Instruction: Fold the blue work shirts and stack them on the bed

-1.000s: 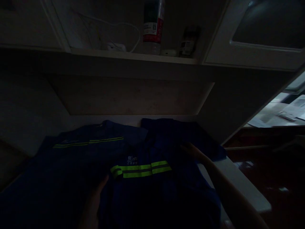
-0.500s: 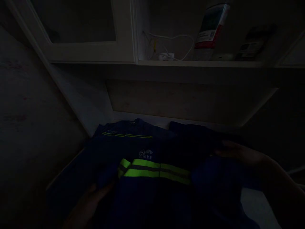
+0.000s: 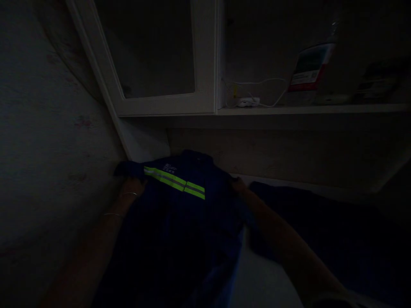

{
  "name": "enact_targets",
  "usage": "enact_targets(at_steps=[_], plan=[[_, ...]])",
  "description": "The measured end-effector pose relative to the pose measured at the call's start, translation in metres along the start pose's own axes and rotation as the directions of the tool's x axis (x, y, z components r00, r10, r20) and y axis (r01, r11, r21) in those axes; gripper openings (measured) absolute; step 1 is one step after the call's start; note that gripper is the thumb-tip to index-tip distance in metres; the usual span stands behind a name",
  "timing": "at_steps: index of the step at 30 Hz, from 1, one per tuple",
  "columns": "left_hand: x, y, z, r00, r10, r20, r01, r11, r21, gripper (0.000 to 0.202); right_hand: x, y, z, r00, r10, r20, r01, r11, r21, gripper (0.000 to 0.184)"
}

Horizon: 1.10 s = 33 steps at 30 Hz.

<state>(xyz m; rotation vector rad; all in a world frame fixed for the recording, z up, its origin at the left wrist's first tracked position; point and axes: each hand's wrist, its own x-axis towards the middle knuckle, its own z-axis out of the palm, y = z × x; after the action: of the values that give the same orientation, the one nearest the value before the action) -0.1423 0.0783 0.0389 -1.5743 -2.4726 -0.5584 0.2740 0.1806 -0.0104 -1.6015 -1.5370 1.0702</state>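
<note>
The scene is very dark. A dark blue work shirt (image 3: pixel 180 222) with a yellow-green reflective stripe (image 3: pixel 175 182) lies folded on a pale surface, pushed up toward the back left corner. My left hand (image 3: pixel 131 188) grips the shirt's far left edge, with thin bracelets on the wrist. My right hand (image 3: pixel 239 186) grips the far right edge of the same shirt. A second dark blue garment (image 3: pixel 321 222) lies spread out to the right, under my right forearm.
A white-framed cabinet door (image 3: pixel 154 64) hangs above. An open shelf (image 3: pixel 305 110) to its right holds a white cable with a plug (image 3: pixel 247 102) and a bottle with a red-and-white label (image 3: pixel 310 68). A wall panel (image 3: pixel 48 149) closes the left side.
The view has swung left. Both hands have moved the striped shirt from the middle toward the back left corner, and they now hold its far edges.
</note>
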Motion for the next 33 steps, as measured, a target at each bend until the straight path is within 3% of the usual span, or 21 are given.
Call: enact_targets(at_steps=[2, 4, 5, 7, 8, 9, 11, 13, 15, 17, 20, 23, 24, 25, 26, 27, 29, 31, 32, 33], plan=[[-0.019, -0.005, 0.036, 1.000, -0.002, 0.026, 0.001, 0.999, 0.040, 0.055, -0.007, 0.020, 0.019, 0.998, -0.007, -0.067, 0.002, 0.998, -0.068, 0.057], [-0.048, -0.014, 0.065, 1.000, 0.030, 0.009, -0.030, 0.998, 0.057, 0.058, -0.024, 0.040, 0.031, 0.988, -0.155, 0.005, 0.153, 0.970, -0.190, 0.055], [-0.065, -0.019, 0.077, 0.998, 0.067, -0.010, -0.066, 0.997, 0.047, 0.060, -0.035, 0.049, 0.037, 0.958, -0.263, 0.113, 0.284, 0.928, -0.242, 0.051], [-0.101, -0.026, 0.096, 0.986, 0.168, -0.007, -0.169, 0.985, -0.021, 0.062, -0.056, 0.062, 0.050, 0.825, -0.426, 0.371, 0.532, 0.807, -0.257, 0.051], [-0.118, -0.027, 0.103, 0.973, 0.230, 0.037, -0.227, 0.972, -0.068, 0.064, -0.066, 0.066, 0.058, 0.761, -0.447, 0.470, 0.595, 0.771, -0.229, 0.057], [-0.134, -0.027, 0.109, 0.951, 0.286, 0.113, -0.274, 0.955, -0.113, 0.068, -0.073, 0.068, 0.066, 0.727, -0.428, 0.537, 0.604, 0.771, -0.203, 0.065], [-0.157, -0.023, 0.118, 0.893, 0.343, 0.291, -0.309, 0.938, -0.156, 0.079, -0.082, 0.069, 0.084, 0.713, -0.314, 0.626, 0.544, 0.812, -0.211, 0.081], [-0.167, -0.018, 0.122, 0.859, 0.292, 0.420, -0.266, 0.956, -0.121, 0.083, -0.084, 0.065, 0.099, 0.691, -0.207, 0.692, 0.498, 0.830, -0.249, 0.082], [-0.167, -0.015, 0.116, 0.850, 0.206, 0.484, -0.208, 0.977, -0.049, 0.065, -0.085, 0.060, 0.105, 0.630, -0.163, 0.759, 0.515, 0.819, -0.252, 0.063], [-0.166, -0.016, 0.100, 0.833, 0.184, 0.521, -0.197, 0.980, -0.030, 0.048, -0.090, 0.055, 0.100, 0.527, -0.130, 0.840, 0.537, 0.817, -0.211, 0.039], [-0.177, -0.022, 0.057, 0.753, 0.244, 0.611, -0.098, 0.960, -0.263, 0.037, -0.105, 0.052, 0.072, 0.283, -0.074, 0.956, 0.471, 0.879, -0.071, 0.031], [-0.202, -0.030, 0.009, 0.682, 0.242, 0.690, 0.139, 0.883, -0.448, 0.038, -0.125, 0.061, 0.038, -0.039, 0.026, 0.999, 0.277, 0.961, -0.014, 0.045], [-0.211, -0.032, -0.003, 0.669, 0.233, 0.706, 0.177, 0.872, -0.456, 0.039, -0.129, 0.066, 0.029, -0.100, 0.060, 0.993, 0.229, 0.973, -0.036, 0.052], [-0.219, -0.032, -0.014, 0.659, 0.225, 0.717, 0.195, 0.870, -0.452, 0.039, -0.132, 0.071, 0.021, -0.108, 0.079, 0.991, 0.203, 0.978, -0.056, 0.056], [-0.226, -0.031, -0.021, 0.643, 0.234, 0.729, 0.195, 0.871, -0.451, 0.038, -0.131, 0.076, 0.017, -0.057, 0.075, 0.996, 0.197, 0.978, -0.063, 0.057], [-0.232, -0.028, -0.027, 0.624, 0.251, 0.740, 0.188, 0.871, -0.454, 0.037, -0.128, 0.080, 0.014, 0.056, 0.044, 0.997, 0.207, 0.977, -0.055, 0.055], [-0.239, -0.015, -0.031, 0.573, 0.287, 0.767, 0.173, 0.873, -0.456, 0.033, -0.114, 0.084, 0.016, 0.367, -0.064, 0.928, 0.276, 0.960, -0.043, 0.046], [-0.239, 0.006, -0.026, 0.518, 0.324, 0.792, 0.146, 0.879, -0.455, 0.029, -0.094, 0.082, 0.026, 0.656, -0.186, 0.732, 0.392, 0.912, -0.120, 0.042], [-0.238, 0.020, -0.021, 0.475, 0.353, 0.806, 0.122, 0.881, -0.458, 0.028, -0.085, 0.080, 0.033, 0.750, -0.245, 0.614, 0.448, 0.871, -0.200, 0.044], [-0.235, 0.035, -0.013, 0.430, 0.389, 0.814, 0.088, 0.880, -0.467, 0.028, -0.077, 0.077, 0.042, 0.806, -0.293, 0.515, 0.489, 0.820, -0.297, 0.049]])
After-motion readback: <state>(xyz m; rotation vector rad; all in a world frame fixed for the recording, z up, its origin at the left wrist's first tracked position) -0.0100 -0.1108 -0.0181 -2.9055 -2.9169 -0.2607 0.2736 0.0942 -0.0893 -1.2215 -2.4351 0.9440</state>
